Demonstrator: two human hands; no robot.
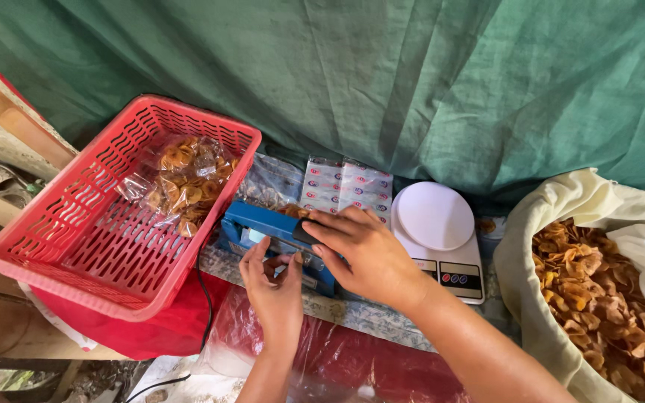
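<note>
A blue heat sealer [263, 224] lies on the patterned tabletop. My right hand [363, 254] presses down on the sealer's black handle end. Just in front of the sealer, my left hand [274, 287] pinches the edge of a clear plastic bag fed into its jaw. Some brown chips [293, 211] of that bag show behind the sealer bar. The bag itself is mostly hidden by my hands.
A red plastic basket [76, 239] at left holds sealed clear bags of chips [184, 183]. A white kitchen scale [438, 235] stands right of the sealer, printed packets [345, 186] behind it. A large cream sack [554, 216] of loose chips sits at right. Green tarp hangs behind.
</note>
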